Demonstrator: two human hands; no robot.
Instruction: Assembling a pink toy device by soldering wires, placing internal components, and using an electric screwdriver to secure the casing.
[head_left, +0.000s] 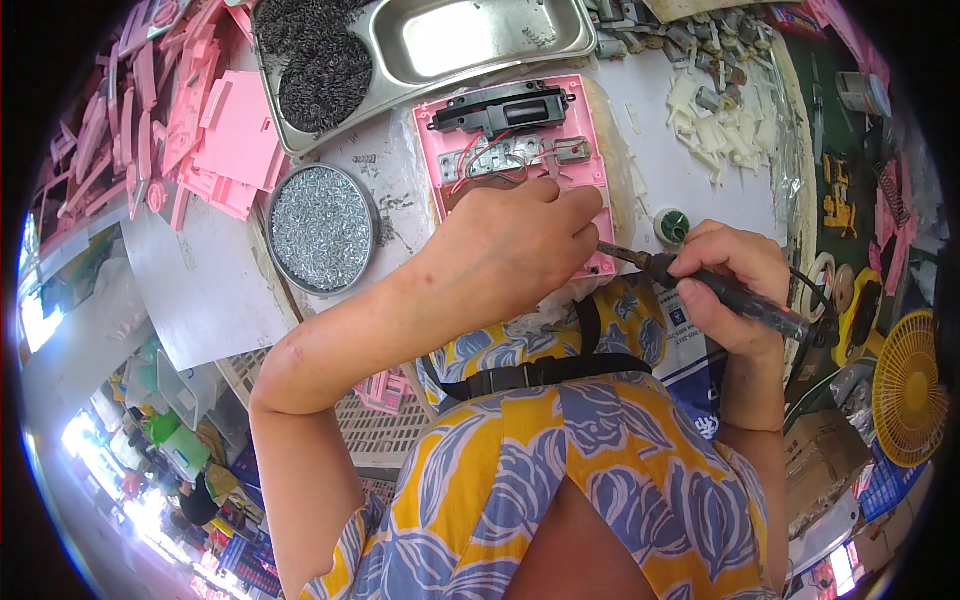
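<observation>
A pink plastic case (432, 135) lies open in front of me. Inside it are a long black plastic part (510, 110), a silver metal plate (500, 158), a small metal motor (572, 150) and thin red wires. Over the lower part of the case, my left hand (520, 235) is closed with bent fingertips; whatever they pinch is hidden beneath. My right hand (735, 275) grips a soldering iron (735, 288) by its black handle. The iron's metal shaft points left to the case's right edge, and its tip is hidden behind my left fingers.
A round dish (374, 215) of small screws stands left, below a metal tray (430, 80) with black springs. Pink parts (240, 140) pile up far left, white parts (720, 125) at right. A small green-filled pot (672, 226) sits near the iron; a yellow fan (908, 388) stands right.
</observation>
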